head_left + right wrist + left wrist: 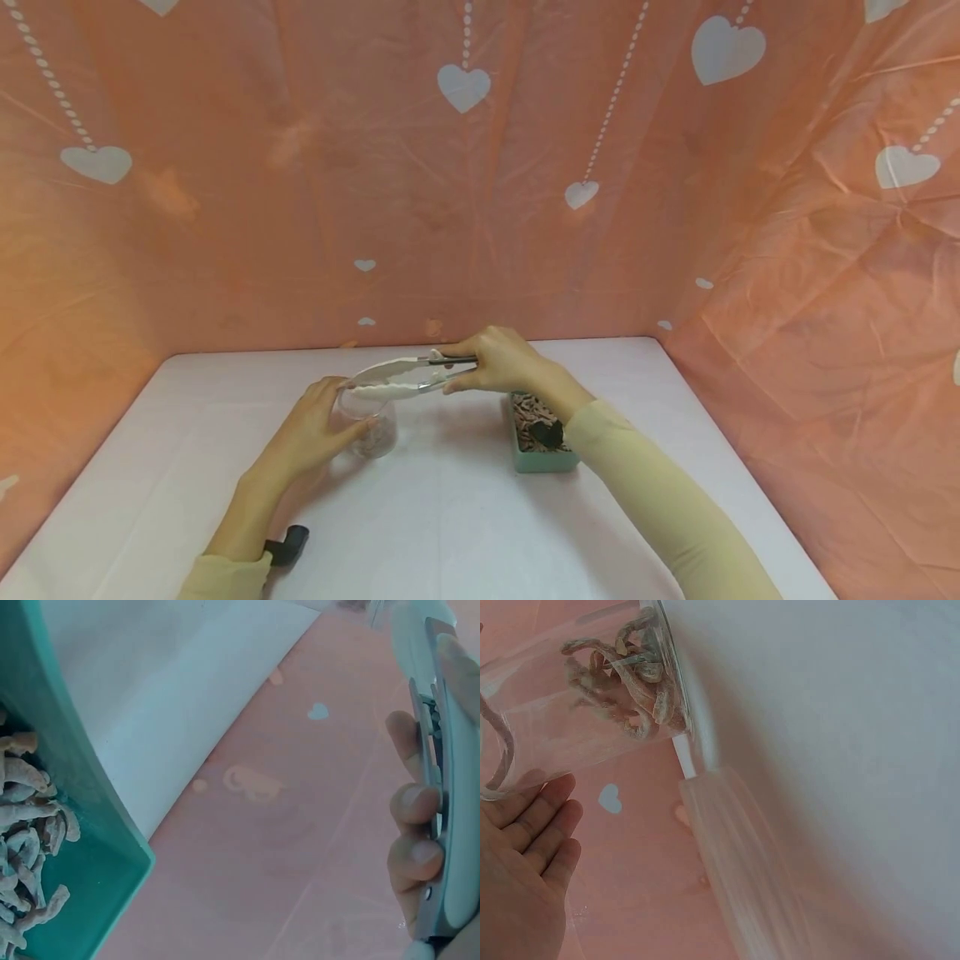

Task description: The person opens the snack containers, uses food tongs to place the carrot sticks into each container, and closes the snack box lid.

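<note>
A clear jar [377, 433] stands on the table with brown dried strips [641, 682] at its base. My left hand [311, 433] holds it, thumb in front and fingers toward the far side of the rim. My right hand [498, 358] grips a pair of tongs [442, 362] by the metal handles. Their white scalloped tips spread over the jar's mouth. One curved strip [501, 742] shows near the mouth in the left wrist view; whether the tongs hold it I cannot tell. Under my right forearm is a green rectangular tub [546, 463] full of similar strips.
The white-covered table [442, 517] meets a peach curtain [480, 208] with white hearts at its back edge. Black wrist mounts sit on both wrists, the left mount [288, 546] low over the table. The tub's green wall [97, 787] is close beneath the right wrist.
</note>
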{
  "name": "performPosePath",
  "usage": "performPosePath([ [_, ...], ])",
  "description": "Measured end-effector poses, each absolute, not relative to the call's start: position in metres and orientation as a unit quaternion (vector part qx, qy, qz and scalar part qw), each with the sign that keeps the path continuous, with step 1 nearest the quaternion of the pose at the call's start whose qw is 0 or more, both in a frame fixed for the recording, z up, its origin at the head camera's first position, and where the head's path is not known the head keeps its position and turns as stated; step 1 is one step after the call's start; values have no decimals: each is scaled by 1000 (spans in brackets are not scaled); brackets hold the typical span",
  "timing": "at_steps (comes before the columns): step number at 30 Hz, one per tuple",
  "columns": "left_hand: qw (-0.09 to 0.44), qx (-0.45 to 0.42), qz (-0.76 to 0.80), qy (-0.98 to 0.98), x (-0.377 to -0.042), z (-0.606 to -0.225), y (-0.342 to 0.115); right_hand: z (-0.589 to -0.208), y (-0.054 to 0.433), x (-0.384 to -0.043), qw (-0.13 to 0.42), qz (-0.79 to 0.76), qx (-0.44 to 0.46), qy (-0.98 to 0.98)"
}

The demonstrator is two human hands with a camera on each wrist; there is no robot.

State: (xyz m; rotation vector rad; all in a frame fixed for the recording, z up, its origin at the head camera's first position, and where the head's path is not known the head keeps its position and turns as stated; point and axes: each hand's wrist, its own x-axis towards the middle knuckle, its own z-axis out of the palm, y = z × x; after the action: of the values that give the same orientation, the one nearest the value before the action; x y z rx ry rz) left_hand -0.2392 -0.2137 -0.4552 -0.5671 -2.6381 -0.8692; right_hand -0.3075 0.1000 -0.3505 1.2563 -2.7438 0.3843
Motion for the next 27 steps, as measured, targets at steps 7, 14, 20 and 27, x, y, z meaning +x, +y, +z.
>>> performPosePath([
  [7, 147, -194, -301, -922, -238, -455, -214, -354, 103, -305, 76, 134, 421, -894],
  [14, 145, -194, -302, -922, -239, -455, -214, -351, 110, -301, 102, 154, 430, -884],
  [20, 148, -202, -305, -919, -239, -455, -214, -346, 116, -300, 117, 150, 437, -879],
  [27, 147, -199, -299, -921, -240, -455, -214, -335, 110, -298, 117, 76, 436, -889],
])
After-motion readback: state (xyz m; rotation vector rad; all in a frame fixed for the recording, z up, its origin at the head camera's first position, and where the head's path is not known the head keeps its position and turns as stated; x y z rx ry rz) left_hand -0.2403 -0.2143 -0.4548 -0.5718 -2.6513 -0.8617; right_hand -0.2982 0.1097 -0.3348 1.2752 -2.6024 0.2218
